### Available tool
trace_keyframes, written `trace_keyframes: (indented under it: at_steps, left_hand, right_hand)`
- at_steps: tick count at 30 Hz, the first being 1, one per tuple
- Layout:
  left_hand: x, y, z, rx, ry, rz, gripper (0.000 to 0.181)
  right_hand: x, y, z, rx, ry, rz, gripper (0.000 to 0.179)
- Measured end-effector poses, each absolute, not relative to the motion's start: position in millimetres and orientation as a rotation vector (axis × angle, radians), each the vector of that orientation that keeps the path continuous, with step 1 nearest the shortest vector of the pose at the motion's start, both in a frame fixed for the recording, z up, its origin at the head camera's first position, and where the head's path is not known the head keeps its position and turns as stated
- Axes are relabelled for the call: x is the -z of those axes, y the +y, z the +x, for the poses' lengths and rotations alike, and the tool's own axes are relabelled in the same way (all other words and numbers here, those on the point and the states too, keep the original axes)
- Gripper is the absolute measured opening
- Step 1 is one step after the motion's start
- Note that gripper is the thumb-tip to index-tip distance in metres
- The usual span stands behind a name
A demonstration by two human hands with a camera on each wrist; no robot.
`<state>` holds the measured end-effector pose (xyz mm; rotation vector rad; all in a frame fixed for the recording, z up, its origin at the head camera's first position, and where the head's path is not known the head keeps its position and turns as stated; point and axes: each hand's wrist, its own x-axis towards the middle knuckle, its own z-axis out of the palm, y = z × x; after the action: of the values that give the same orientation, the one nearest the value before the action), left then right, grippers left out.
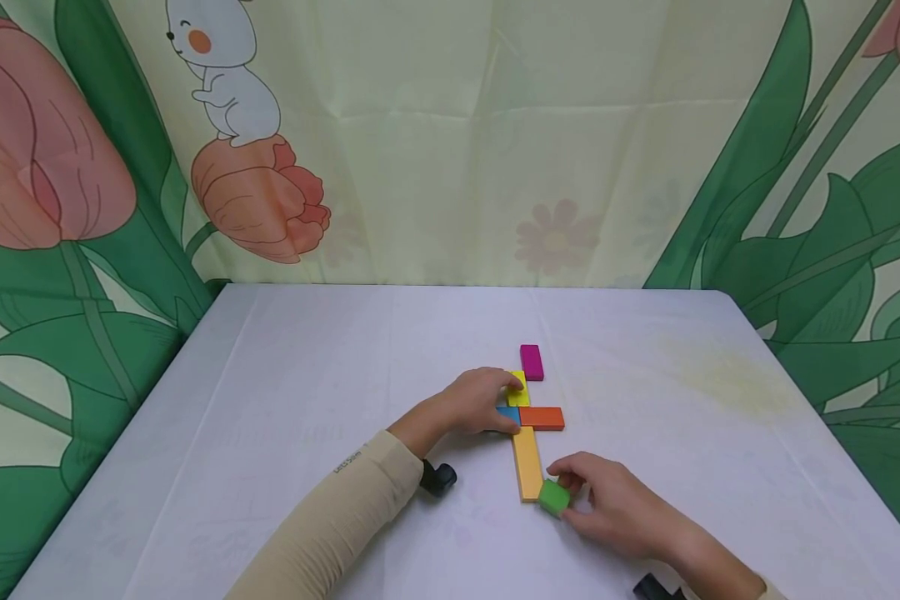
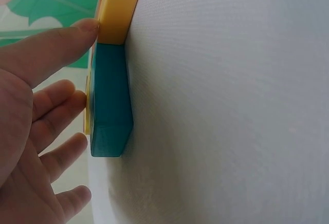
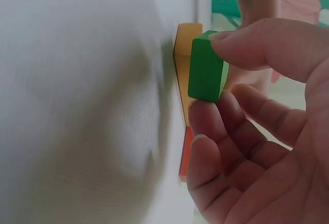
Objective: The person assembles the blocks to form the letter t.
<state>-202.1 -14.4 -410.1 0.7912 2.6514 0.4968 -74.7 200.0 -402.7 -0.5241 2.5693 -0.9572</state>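
Observation:
Between thumb and fingertips, my right hand (image 1: 611,504) pinches a green block (image 1: 553,497), held near the lower end of a long light-orange block (image 1: 527,467). The right wrist view shows the green block (image 3: 205,70) upright in that pinch. My left hand (image 1: 468,406) spans the blue block (image 1: 508,413) and the yellow block (image 1: 521,396), partly covering both. In the left wrist view its thumb rests at the joint between the light-orange block (image 2: 117,13) and the blue block (image 2: 111,95), its fingers loosely spread. An orange-red block (image 1: 542,418) lies right of the blue one.
A magenta block (image 1: 532,362) lies at the far end of the flat block arrangement. Everything sits on a white-covered table (image 1: 307,358). Behind it hangs a curtain (image 1: 435,192) printed with flowers and a white animal. Black wrist cameras are strapped on, the left camera (image 1: 438,479) close above the cloth.

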Motion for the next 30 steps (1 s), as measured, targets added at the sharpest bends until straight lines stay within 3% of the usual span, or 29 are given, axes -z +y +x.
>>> trace_keyframes:
  at_steps: [30]
  left_hand:
    - [411.2, -14.9, -202.8, -0.519, 2.652, 0.8, 0.065]
  right_hand:
    - [405.9, 196.7, -63.8, 0.869, 2.499, -0.501, 0.045]
